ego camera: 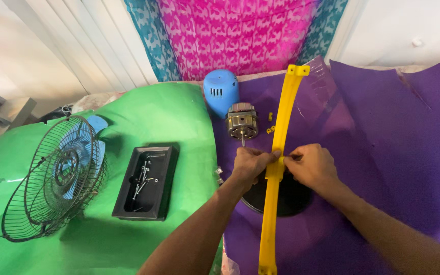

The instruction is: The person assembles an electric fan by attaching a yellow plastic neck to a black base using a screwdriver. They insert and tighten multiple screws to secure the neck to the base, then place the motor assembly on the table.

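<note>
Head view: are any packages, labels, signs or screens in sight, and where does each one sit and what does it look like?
No packages, labels, signs or screens show in this view.
Nearest to a container: an open black rectangular tray on the green sheet, left of the hands, holding loose screws.
No label is visible on the yellow strip that the left hand and right hand grip.

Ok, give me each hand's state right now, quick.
Left hand: closed, gripping the yellow strip.
Right hand: closed, pinching the same yellow strip.
</note>
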